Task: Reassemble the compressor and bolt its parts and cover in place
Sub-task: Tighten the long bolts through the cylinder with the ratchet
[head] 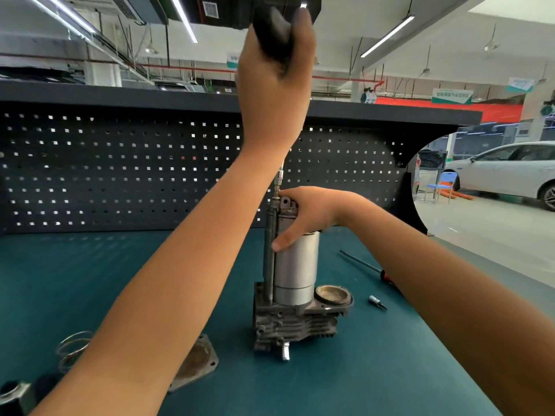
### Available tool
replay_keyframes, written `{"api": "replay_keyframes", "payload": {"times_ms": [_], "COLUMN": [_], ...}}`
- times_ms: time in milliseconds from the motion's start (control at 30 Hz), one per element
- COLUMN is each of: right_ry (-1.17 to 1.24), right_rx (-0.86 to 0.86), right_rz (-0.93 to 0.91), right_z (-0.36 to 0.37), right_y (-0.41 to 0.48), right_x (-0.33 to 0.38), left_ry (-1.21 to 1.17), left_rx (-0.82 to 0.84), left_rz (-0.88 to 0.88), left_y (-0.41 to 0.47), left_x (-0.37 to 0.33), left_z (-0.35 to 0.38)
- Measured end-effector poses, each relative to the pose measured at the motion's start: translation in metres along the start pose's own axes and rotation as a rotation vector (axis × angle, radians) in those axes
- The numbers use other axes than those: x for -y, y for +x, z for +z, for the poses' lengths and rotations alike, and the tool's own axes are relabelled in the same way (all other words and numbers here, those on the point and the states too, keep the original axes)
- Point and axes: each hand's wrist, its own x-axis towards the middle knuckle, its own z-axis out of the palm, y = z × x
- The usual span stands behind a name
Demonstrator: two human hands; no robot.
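The compressor (pixel 295 265) stands upright on the green bench, a silver motor cylinder on a dark finned base (pixel 288 324) with a round open cup (pixel 333 294) at its right. My right hand (pixel 309 211) grips the top of the cylinder, thumb pointing down its front. My left hand (pixel 273 85) is raised high and holds the black handle (pixel 271 31) of a long driver. The driver's shaft (pixel 278 178) runs down behind my wrist to the compressor's top left corner. A flat metal cover plate (pixel 198 364) lies on the bench, partly hidden by my left forearm.
A red-handled screwdriver (pixel 365 265) and a small socket bit (pixel 377 302) lie right of the compressor. A wire coil (pixel 72 349) and a metal block (pixel 15 394) sit at the near left. A black pegboard (pixel 120 169) backs the bench; the bench edge (pixel 495 259) runs along the right.
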Motion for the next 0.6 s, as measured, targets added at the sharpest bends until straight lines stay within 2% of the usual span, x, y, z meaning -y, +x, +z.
{"api": "replay_keyframes", "payload": {"times_ms": [233, 333, 433, 600], "right_ry": [-0.019, -0.024, -0.028, -0.018], "right_rx": [-0.100, -0.107, -0.103, -0.104], "right_rz": [-0.071, -0.083, -0.095, -0.101], "right_z": [0.004, 0.004, 0.004, 0.003], "right_y": [-0.004, -0.002, -0.001, -0.002], "right_x": [-0.006, -0.005, -0.003, -0.003], "left_ry": [-0.119, -0.266, -0.518, -0.692], "left_rx": [-0.177, -0.221, -0.258, -0.277], "left_rz": [-0.193, -0.370, -0.555, -0.746], "left_y": [0.022, 0.028, 0.034, 0.041], "left_x": [0.018, 0.031, 0.048, 0.073], "left_z": [-0.019, -0.029, -0.043, -0.049]}}
